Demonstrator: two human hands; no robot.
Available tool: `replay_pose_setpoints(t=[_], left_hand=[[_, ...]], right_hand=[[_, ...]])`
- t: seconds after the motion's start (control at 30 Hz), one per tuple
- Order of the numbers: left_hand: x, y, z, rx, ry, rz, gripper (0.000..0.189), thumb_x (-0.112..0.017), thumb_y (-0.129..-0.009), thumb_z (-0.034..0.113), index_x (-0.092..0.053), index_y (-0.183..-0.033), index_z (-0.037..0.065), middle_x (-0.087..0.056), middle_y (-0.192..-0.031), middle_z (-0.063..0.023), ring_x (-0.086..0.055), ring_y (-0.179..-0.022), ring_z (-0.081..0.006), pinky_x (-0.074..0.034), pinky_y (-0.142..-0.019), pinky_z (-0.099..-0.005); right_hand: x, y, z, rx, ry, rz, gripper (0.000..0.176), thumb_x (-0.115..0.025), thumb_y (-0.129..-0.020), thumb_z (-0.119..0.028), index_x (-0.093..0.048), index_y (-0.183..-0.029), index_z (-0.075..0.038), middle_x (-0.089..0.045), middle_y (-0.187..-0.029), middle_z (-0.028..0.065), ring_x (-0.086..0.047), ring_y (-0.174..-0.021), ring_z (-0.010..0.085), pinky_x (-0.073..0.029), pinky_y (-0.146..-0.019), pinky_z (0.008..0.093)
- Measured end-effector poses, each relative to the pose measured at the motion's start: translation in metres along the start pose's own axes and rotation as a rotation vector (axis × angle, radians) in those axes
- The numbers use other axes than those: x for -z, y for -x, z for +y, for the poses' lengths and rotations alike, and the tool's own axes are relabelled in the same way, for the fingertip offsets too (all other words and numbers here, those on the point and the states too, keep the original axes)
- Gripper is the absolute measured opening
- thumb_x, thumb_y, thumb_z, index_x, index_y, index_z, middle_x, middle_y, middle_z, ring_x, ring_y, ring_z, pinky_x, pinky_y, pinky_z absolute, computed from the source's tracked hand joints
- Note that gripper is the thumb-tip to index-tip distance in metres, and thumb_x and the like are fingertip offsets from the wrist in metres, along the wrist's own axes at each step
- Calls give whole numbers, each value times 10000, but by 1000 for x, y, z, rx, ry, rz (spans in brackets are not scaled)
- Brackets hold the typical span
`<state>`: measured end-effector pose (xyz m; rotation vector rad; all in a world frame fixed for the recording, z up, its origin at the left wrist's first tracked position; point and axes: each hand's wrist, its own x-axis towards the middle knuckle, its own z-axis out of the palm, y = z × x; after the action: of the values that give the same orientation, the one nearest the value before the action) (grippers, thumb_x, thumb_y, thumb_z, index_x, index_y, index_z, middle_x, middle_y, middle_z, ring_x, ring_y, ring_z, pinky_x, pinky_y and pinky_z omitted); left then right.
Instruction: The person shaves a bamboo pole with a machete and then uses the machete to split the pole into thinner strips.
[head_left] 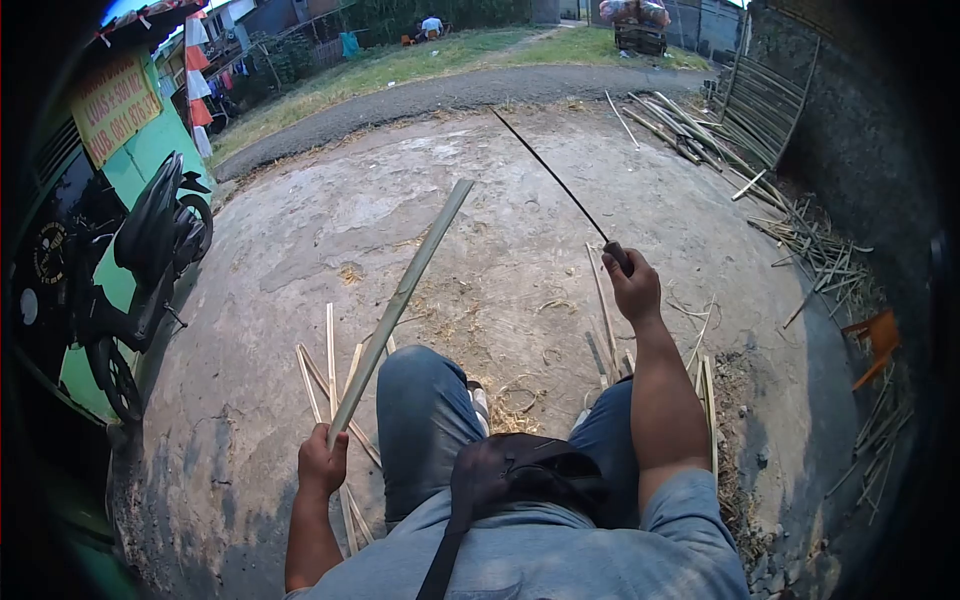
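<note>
My left hand (322, 460) is wrapped round the lower end of a long, greenish bamboo strip (405, 290), which slants up and away to the right. In my right hand (636, 285) is the dark handle of a long-bladed knife (550, 172), its thin blade pointing up and to the left. The blade and the bamboo are apart, with bare ground seen between them. Thin pale bamboo slats (331, 360) lie beside my left knee, and more slats (603, 310) lie near my right knee.
A parked motorbike (150, 240) stands at the left by a green wall. Bamboo poles (690, 130) and heaps of split pieces (825, 250) lie along the right wall. An orange object (875, 345) is at the right. Shavings (515, 400) litter the concrete between my feet.
</note>
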<state>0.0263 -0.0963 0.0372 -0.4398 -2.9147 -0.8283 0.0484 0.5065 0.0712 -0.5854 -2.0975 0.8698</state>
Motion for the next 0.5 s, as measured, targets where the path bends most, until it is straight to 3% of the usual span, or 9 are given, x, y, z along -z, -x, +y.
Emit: replay_pose_setpoints(t=[0.1, 0.2, 0.33, 0.37, 0.47, 0.5], left_hand=[[20, 2, -5, -11, -6, 61, 665, -533, -1005, 676, -610, -971, 17, -657, -724, -227, -687, -735, -472, -513, -644, -530], [31, 3, -14, 2, -16, 140, 658, -535, -1009, 668, -614, -975, 16, -649, -714, -220, -679, -719, -468, -506, -634, -529], [40, -2, -14, 21, -15, 270, 694, -530, -999, 697, -617, -974, 10, -645, -720, -219, -679, -725, -459, -498, -635, -514], [41, -5, -17, -1, -24, 298, 569, -537, -1034, 567, -614, -1020, 4, -628, -712, -208, -668, -697, -430, -488, -636, -500], [52, -20, -4, -52, 66, 377, 383, -514, -1027, 372, -597, -1086, 3, -599, -691, -185, -642, -662, -394, -475, -631, -486], [47, -22, -1, -98, 2, 413, 297, -484, -967, 234, -573, -1133, 4, -578, -684, -163, -608, -629, -351, -457, -620, -468]], right_hand=[[-16, -11, 24, -175, -124, 24, 602, -696, -945, -648, -731, -931, -47, -661, -709, 67, -613, -667, 189, -492, -656, 361], [-27, -15, 27, -311, -296, 2, 628, -700, -939, -651, -722, -900, -25, -663, -707, 70, -620, -672, 198, -489, -652, 369], [-34, -13, 22, -332, -180, -35, 645, -721, -908, -663, -720, -882, -18, -692, -767, 103, -653, -733, 228, -505, -699, 387], [-30, -10, 15, -337, -151, -63, 599, -745, -897, -618, -730, -904, -19, -709, -798, 119, -669, -762, 244, -511, -723, 395], [-37, -5, 19, -320, -188, -147, 537, -764, -886, -556, -738, -930, -20, -716, -813, 130, -675, -774, 252, -516, -740, 397], [-26, -6, 15, -337, -189, -158, 496, -773, -871, -498, -739, -962, -12, -727, -836, 138, -681, -795, 247, -519, -759, 403]])
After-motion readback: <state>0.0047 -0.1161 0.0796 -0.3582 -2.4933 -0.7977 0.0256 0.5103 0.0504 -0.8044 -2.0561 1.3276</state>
